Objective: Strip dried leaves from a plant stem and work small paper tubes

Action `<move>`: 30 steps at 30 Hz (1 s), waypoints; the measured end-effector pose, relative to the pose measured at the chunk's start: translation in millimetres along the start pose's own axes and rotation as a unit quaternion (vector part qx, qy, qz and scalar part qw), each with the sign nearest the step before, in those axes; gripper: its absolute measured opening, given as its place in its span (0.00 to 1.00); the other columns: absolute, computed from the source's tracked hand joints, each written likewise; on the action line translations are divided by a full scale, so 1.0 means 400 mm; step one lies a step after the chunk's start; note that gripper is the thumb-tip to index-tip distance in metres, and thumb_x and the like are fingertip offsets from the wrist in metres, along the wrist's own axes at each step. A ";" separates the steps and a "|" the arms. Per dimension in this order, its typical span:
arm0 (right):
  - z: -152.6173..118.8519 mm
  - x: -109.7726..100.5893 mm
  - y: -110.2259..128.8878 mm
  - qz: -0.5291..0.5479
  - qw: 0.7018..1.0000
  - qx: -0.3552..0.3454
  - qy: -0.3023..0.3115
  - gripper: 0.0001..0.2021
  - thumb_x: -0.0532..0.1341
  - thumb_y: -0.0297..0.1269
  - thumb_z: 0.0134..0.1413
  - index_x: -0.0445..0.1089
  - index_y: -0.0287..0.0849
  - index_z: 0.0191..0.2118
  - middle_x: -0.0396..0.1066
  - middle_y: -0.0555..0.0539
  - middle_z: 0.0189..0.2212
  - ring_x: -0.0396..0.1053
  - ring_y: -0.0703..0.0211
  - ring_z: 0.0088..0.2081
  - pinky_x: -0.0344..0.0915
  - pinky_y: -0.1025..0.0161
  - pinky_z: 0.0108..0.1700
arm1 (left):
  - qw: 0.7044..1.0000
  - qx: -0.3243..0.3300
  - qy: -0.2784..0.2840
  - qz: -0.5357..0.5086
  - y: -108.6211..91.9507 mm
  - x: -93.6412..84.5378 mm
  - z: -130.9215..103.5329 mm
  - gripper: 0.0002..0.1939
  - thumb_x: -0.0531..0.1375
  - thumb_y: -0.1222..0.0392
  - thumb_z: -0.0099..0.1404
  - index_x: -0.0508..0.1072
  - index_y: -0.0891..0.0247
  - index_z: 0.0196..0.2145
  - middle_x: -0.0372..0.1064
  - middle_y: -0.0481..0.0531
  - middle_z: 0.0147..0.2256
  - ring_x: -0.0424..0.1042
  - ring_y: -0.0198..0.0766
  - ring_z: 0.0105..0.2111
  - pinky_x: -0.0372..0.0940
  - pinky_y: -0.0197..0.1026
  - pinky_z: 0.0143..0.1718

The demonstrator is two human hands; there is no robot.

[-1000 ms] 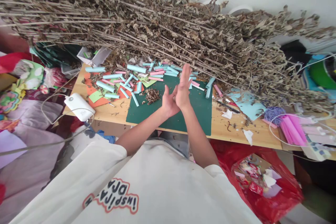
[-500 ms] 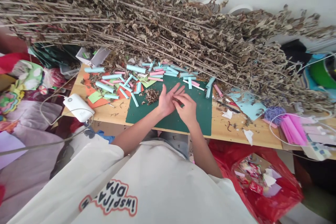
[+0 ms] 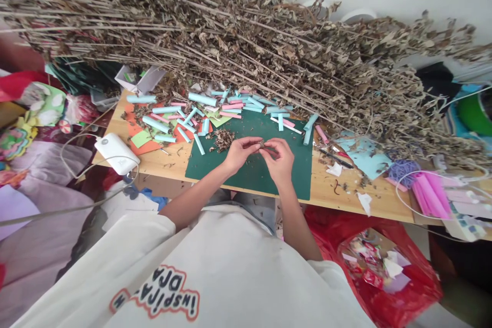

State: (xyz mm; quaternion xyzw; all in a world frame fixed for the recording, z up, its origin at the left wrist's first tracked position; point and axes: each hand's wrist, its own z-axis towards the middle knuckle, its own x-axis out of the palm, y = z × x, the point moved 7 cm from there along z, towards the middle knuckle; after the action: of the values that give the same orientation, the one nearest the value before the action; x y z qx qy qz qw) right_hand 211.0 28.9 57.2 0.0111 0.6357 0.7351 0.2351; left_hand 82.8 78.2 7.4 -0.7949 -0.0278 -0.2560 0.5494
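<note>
Over a green cutting mat (image 3: 249, 179), my left hand (image 3: 241, 154) and my right hand (image 3: 280, 158) meet at the fingertips. Between them they pinch a small clump of dried leaf (image 3: 262, 144). Fingers and thumb of each hand are closed on it. A little pile of crumbled dried leaves (image 3: 223, 140) lies on the mat just left of my left hand. Rolled blue paper tubes (image 3: 202, 99) and pink paper tubes (image 3: 232, 105) are scattered behind and to the left.
A big heap of dried leafy stalks (image 3: 246, 46) spans the back of the wooden table (image 3: 369, 205). At left lies a white power bank (image 3: 117, 154) with a cable. A blue sheet (image 3: 365, 154) and purple yarn (image 3: 403, 171) lie right. Below hangs a red bag (image 3: 418, 277) holding scraps.
My left hand has turned from an open, upward palm to a pinch. Both hands now hold the leaf clump together at their fingertips, and the view has shifted slightly.
</note>
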 end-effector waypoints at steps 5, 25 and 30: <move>-0.011 0.005 -0.041 0.014 0.999 0.037 0.001 0.12 0.63 0.43 0.54 0.73 0.43 0.42 0.74 0.44 0.40 0.73 0.56 0.41 0.74 0.55 0.45 | 1.000 0.020 -0.014 -0.003 0.004 0.002 -0.006 0.20 0.71 0.54 0.50 0.79 0.62 0.41 0.77 0.53 0.37 0.74 0.38 0.36 0.69 0.44 0.43; -0.011 -0.004 -0.049 -0.019 0.999 0.036 -0.034 0.11 0.62 0.44 0.55 0.76 0.42 0.36 0.77 0.45 0.34 0.74 0.57 0.35 0.73 0.57 0.42 | 0.994 0.055 -0.058 0.072 0.007 -0.023 -0.007 0.13 0.70 0.55 0.51 0.81 0.63 0.34 0.78 0.54 0.35 0.75 0.41 0.35 0.69 0.47 0.44; -0.010 0.000 -0.059 0.022 0.998 0.052 -0.014 0.11 0.64 0.44 0.53 0.76 0.42 0.38 0.77 0.45 0.36 0.74 0.57 0.37 0.73 0.57 0.43 | 0.992 0.063 -0.059 0.089 -0.001 -0.028 -0.010 0.15 0.70 0.54 0.51 0.80 0.63 0.35 0.78 0.54 0.35 0.75 0.40 0.35 0.70 0.46 0.44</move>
State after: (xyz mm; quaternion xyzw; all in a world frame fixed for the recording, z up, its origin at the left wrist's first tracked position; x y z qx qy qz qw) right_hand 217.5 27.3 34.4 0.0476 0.6692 0.7061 0.2268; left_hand 71.4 77.6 4.1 -0.7715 -0.0055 -0.1564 0.6166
